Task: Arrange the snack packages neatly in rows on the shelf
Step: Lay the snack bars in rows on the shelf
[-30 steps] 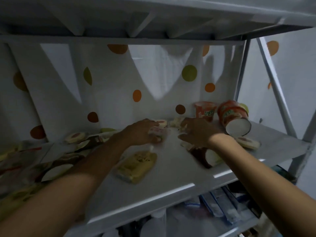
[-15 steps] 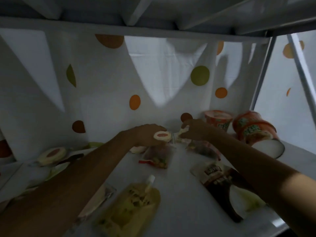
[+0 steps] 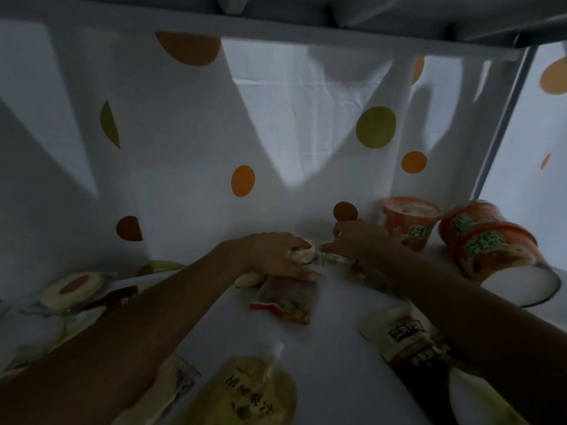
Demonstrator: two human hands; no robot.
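1. Snack packages (image 3: pixel 285 299) lie scattered flat across the shelf (image 3: pixel 337 378), with no rows yet. I reach over them to the back, so a careless pull-back could sweep several askew.
2. Tipped noodle cup (image 3: pixel 491 250) lies on its side at the right, near the edge; a nudge could roll it off.
3. Yellow juice pouch (image 3: pixel 251 391) sits at the front, under my reach; dragging back could push it off.
4. Round cake (image 3: pixel 302 255) is clenched in my left hand (image 3: pixel 276 251) near the back; squeezing may crush it. My right hand (image 3: pixel 356 240) is just beside it; whether those fingers hold anything, I cannot tell.
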